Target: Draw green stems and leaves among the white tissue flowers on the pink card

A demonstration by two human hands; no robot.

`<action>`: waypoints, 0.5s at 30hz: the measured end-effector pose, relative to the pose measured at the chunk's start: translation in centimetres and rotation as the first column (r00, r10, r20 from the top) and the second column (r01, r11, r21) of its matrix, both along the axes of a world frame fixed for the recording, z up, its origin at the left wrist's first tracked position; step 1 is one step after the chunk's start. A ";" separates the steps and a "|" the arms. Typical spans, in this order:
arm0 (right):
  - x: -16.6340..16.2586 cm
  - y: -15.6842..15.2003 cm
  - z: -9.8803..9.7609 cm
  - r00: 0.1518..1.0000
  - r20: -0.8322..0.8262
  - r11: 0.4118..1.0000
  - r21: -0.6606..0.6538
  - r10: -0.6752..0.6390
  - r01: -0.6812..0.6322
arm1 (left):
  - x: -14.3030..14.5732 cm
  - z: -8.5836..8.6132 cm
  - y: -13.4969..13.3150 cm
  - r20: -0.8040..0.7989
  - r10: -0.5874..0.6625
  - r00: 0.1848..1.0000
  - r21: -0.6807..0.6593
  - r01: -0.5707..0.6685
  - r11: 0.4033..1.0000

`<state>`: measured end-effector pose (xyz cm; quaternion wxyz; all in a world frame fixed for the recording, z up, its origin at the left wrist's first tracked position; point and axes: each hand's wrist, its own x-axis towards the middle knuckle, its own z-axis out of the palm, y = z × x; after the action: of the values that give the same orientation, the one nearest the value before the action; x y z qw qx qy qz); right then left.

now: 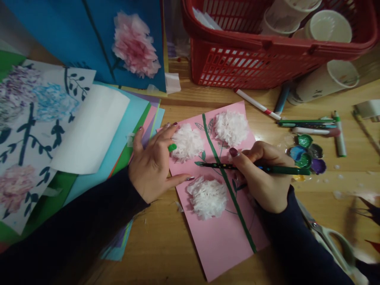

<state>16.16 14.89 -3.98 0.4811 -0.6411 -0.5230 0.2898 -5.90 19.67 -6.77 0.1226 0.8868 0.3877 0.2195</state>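
Observation:
My right hand [263,170] is closed around a dark, star-patterned green marker [285,170]. Its green tip is on or just above a pink sheet [204,253], at a small leaf shape. Spread over the sheet's left edge, my left hand [154,162] has its fingers apart. A small bright green piece [172,147] shows at its fingers; whether it is a ring or a cap I cannot tell. Three white tissue-paper flowers [208,197] sit on the sheet, around a thick green stem line [230,186] with thin drawn twigs and leaves.
A red basket [237,65] with paper cups stands at the back. Right of the sheet lie several pens [311,123], a paint palette [305,154] and scissors [329,237]. Coloured papers [89,184] and a flower picture [29,138] lie left; a blue picture [89,47] stands behind.

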 end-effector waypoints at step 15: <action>0.0 0.1 0.0 0.997 0.072 1.000 0.013 0.001 -0.002 | -0.1 0.0 0.0 -0.008 -0.008 1.000 0.010 0.008 1.000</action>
<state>16.15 14.97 -3.97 0.4659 -0.6477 -0.5421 0.2637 -5.96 19.71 -6.76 0.1175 0.8899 0.3834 0.2174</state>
